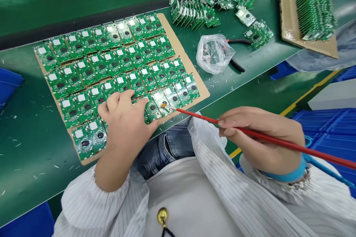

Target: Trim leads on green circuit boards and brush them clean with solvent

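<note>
Rows of green circuit boards (96, 61) with white squares and black round spots lie on a sheet of cardboard (200, 88). My left hand (126, 122) rests over the front rows with its fingers spread, touching the boards and covering some of them. My right hand (258, 135) pinches a thin red paintbrush (200, 117). The brush's tan bristle tip is at a board (160, 100) in the front row, beside its black spot. A blue wrist strap (292, 173) with a cord circles my right wrist.
Behind the cardboard's right side stand tilted boards (191, 12), with loose boards (258, 34) beyond. A clear plastic bag (213, 53) sits against black-handled cutters (236, 64). More boards (314, 7) stand packed on another cardboard piece (289, 11). Small clippings dot the green table (36, 133). Blue crates (330, 126) are below right.
</note>
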`<act>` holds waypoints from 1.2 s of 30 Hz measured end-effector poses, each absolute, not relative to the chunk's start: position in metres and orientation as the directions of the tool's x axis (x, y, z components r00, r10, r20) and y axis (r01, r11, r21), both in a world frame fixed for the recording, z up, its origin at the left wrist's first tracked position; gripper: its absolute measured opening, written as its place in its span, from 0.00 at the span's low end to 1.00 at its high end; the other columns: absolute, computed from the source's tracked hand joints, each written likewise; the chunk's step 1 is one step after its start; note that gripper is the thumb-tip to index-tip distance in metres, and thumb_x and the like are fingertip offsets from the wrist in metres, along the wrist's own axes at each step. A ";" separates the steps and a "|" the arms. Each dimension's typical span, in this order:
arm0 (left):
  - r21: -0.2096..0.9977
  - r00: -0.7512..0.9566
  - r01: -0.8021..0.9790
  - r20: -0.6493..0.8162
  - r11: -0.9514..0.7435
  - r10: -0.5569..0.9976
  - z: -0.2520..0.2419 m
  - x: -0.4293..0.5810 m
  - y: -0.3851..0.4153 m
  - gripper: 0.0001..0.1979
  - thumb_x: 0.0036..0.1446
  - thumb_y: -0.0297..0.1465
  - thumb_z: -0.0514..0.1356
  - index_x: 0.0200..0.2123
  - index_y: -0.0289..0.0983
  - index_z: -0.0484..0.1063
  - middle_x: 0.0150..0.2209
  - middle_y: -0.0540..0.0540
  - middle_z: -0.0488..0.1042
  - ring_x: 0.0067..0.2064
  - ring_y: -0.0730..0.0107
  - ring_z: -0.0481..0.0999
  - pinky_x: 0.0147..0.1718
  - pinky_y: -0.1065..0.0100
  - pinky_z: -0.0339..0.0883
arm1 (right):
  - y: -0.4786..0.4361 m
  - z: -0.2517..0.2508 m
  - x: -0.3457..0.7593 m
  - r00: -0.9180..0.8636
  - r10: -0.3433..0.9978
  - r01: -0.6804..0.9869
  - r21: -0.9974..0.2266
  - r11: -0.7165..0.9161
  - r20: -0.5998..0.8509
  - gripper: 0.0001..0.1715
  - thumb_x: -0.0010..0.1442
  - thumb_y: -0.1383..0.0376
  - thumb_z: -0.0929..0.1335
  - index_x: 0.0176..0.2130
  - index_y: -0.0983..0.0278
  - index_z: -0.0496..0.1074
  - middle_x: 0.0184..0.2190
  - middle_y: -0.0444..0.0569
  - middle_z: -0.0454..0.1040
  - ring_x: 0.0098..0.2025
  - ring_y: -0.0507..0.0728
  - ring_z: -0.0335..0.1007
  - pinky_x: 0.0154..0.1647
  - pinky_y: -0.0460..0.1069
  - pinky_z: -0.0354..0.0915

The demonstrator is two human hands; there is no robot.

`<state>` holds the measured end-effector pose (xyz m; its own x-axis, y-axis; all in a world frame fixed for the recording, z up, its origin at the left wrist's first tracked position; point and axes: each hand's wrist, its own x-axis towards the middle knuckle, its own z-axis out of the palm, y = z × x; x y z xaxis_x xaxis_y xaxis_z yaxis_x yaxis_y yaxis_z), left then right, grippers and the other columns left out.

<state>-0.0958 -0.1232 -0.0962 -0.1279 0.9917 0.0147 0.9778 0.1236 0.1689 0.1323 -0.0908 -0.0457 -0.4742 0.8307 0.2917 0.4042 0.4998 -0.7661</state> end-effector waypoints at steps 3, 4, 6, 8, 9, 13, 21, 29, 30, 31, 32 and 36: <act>0.180 -0.122 0.977 0.011 0.118 0.992 -0.093 -0.089 -0.119 0.21 0.45 0.43 0.66 0.42 0.39 0.76 0.56 0.34 0.66 0.56 0.37 0.59 0.47 0.43 0.52 | -0.088 -0.049 0.133 -0.470 0.832 0.409 -0.763 0.500 0.294 0.10 0.53 0.74 0.68 0.30 0.58 0.74 0.25 0.44 0.75 0.29 0.52 0.73 0.29 0.46 0.72; 0.186 -0.118 0.976 0.012 0.114 0.993 -0.093 -0.087 -0.117 0.21 0.45 0.42 0.66 0.42 0.39 0.76 0.56 0.34 0.65 0.57 0.37 0.59 0.48 0.43 0.52 | -0.088 -0.050 0.132 -0.479 0.827 0.407 -0.761 0.505 0.293 0.09 0.53 0.74 0.68 0.30 0.59 0.73 0.26 0.44 0.75 0.29 0.53 0.73 0.29 0.46 0.72; 0.191 -0.115 0.975 0.011 0.110 0.993 -0.093 -0.082 -0.113 0.21 0.45 0.42 0.66 0.42 0.40 0.76 0.56 0.35 0.65 0.57 0.38 0.58 0.49 0.43 0.51 | -0.086 -0.052 0.129 -0.492 0.819 0.404 -0.756 0.515 0.295 0.09 0.53 0.74 0.68 0.29 0.59 0.73 0.26 0.45 0.76 0.29 0.53 0.74 0.29 0.46 0.72; 0.187 -0.117 0.976 0.006 0.114 0.993 -0.094 -0.079 -0.111 0.21 0.44 0.42 0.67 0.41 0.40 0.76 0.56 0.35 0.65 0.58 0.38 0.58 0.50 0.43 0.51 | -0.084 -0.054 0.126 -0.494 0.817 0.405 -0.753 0.519 0.297 0.09 0.53 0.74 0.68 0.29 0.59 0.74 0.27 0.45 0.76 0.30 0.52 0.74 0.29 0.46 0.72; 0.184 -0.118 0.976 0.003 0.115 0.993 -0.094 -0.078 -0.110 0.20 0.44 0.42 0.67 0.41 0.40 0.76 0.56 0.35 0.65 0.58 0.38 0.58 0.50 0.43 0.51 | -0.084 -0.054 0.125 -0.498 0.814 0.404 -0.751 0.522 0.298 0.09 0.53 0.74 0.68 0.30 0.60 0.74 0.27 0.44 0.76 0.30 0.52 0.74 0.30 0.46 0.72; 0.179 -0.121 0.977 0.010 0.117 0.993 -0.096 -0.077 -0.108 0.20 0.44 0.43 0.67 0.39 0.39 0.77 0.56 0.35 0.66 0.58 0.38 0.58 0.51 0.42 0.51 | -0.083 -0.050 0.125 -0.570 0.776 0.414 -0.722 0.554 0.269 0.08 0.52 0.74 0.69 0.30 0.61 0.74 0.27 0.45 0.77 0.30 0.52 0.75 0.29 0.44 0.72; 0.187 -0.120 0.976 0.033 0.112 0.992 -0.097 -0.078 -0.108 0.21 0.43 0.47 0.67 0.38 0.40 0.77 0.55 0.36 0.67 0.57 0.39 0.59 0.50 0.43 0.51 | -0.085 -0.042 0.135 -0.550 0.796 0.451 -0.712 0.538 0.254 0.08 0.52 0.74 0.68 0.29 0.61 0.73 0.26 0.45 0.77 0.29 0.51 0.75 0.30 0.43 0.71; 0.186 -0.138 0.973 -0.021 0.139 0.990 -0.095 -0.076 -0.106 0.18 0.43 0.38 0.68 0.39 0.40 0.77 0.56 0.35 0.66 0.59 0.38 0.57 0.52 0.42 0.50 | -0.085 -0.045 0.143 -0.532 0.795 0.403 -0.739 0.540 0.290 0.11 0.51 0.77 0.68 0.31 0.61 0.72 0.27 0.45 0.75 0.30 0.52 0.74 0.30 0.44 0.70; 0.186 -0.139 0.972 -0.025 0.141 0.990 -0.095 -0.076 -0.106 0.18 0.43 0.38 0.67 0.39 0.39 0.77 0.56 0.35 0.66 0.59 0.38 0.57 0.52 0.42 0.50 | -0.085 -0.046 0.144 -0.519 0.806 0.404 -0.750 0.524 0.284 0.11 0.51 0.77 0.68 0.30 0.61 0.73 0.26 0.45 0.75 0.30 0.52 0.73 0.30 0.44 0.70; 0.186 -0.138 0.973 -0.026 0.140 0.990 -0.094 -0.076 -0.106 0.18 0.43 0.38 0.67 0.39 0.39 0.77 0.56 0.35 0.66 0.59 0.38 0.57 0.52 0.41 0.50 | -0.085 -0.047 0.145 -0.498 0.820 0.403 -0.763 0.505 0.280 0.11 0.51 0.77 0.68 0.31 0.61 0.73 0.26 0.45 0.74 0.30 0.52 0.73 0.30 0.45 0.70; 0.185 -0.134 0.973 -0.026 0.136 0.991 -0.094 -0.077 -0.106 0.18 0.44 0.38 0.67 0.39 0.39 0.77 0.56 0.34 0.66 0.59 0.38 0.57 0.51 0.41 0.50 | -0.085 -0.049 0.147 -0.478 0.832 0.395 -0.778 0.489 0.281 0.11 0.51 0.77 0.69 0.31 0.61 0.73 0.26 0.45 0.74 0.29 0.52 0.72 0.29 0.45 0.70; 0.171 -0.123 0.977 -0.018 0.125 0.992 -0.093 -0.076 -0.106 0.17 0.44 0.37 0.66 0.40 0.40 0.76 0.56 0.35 0.66 0.59 0.39 0.57 0.51 0.42 0.51 | -0.085 -0.057 0.152 -0.359 0.885 0.364 -0.829 0.425 0.296 0.14 0.52 0.77 0.68 0.33 0.59 0.74 0.26 0.45 0.74 0.27 0.53 0.70 0.25 0.48 0.66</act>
<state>-0.0758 -0.1061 -0.0933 -0.1233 0.9922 -0.0181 0.9774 0.1246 0.1709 0.1523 -0.0850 -0.0565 -0.3594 0.8850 0.2960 0.3636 0.4249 -0.8290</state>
